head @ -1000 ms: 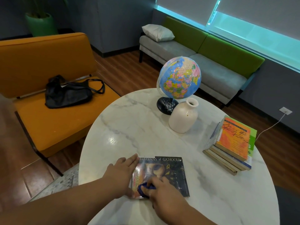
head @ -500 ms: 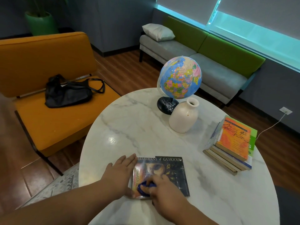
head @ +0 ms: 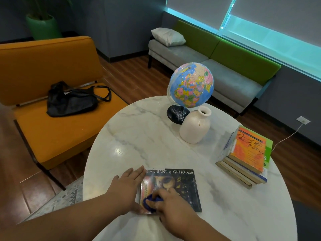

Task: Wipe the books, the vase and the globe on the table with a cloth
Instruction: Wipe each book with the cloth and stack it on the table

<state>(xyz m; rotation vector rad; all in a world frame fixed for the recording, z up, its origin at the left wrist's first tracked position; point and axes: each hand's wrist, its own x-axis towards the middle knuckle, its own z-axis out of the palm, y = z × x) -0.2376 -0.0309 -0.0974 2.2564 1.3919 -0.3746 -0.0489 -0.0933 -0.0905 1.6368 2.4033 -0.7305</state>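
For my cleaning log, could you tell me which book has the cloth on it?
The dark Guardians of Ga'Hoole book, lying alone under the blue cloth; the other books sit stacked farther right.

Table (head: 139, 136): white marble with grey veining.
Globe (head: 191, 85): blue seas, with lands in yellow, orange, green and pink patches. Its base is black with pale flecks.
Vase (head: 194, 129): plain cream.
Book (head: 182, 185): near-black cover, white title lettering, orange-red along the left side.
Cloth (head: 147, 203): deep blue.
Stack (head: 246, 157): top cover is orange mottled with yellow and carries dark script. A green cover with white letters lies beneath.
Chair (head: 52, 70): mustard orange.
Bag (head: 69, 101): black.
Sofa (head: 225, 49): grey seat, green back.
Pillow (head: 168, 36): white.
Pot (head: 43, 26): green.
Floor (head: 139, 80): reddish-brown boards.
Rug (head: 60, 197): pale grey with darker triangle motifs.
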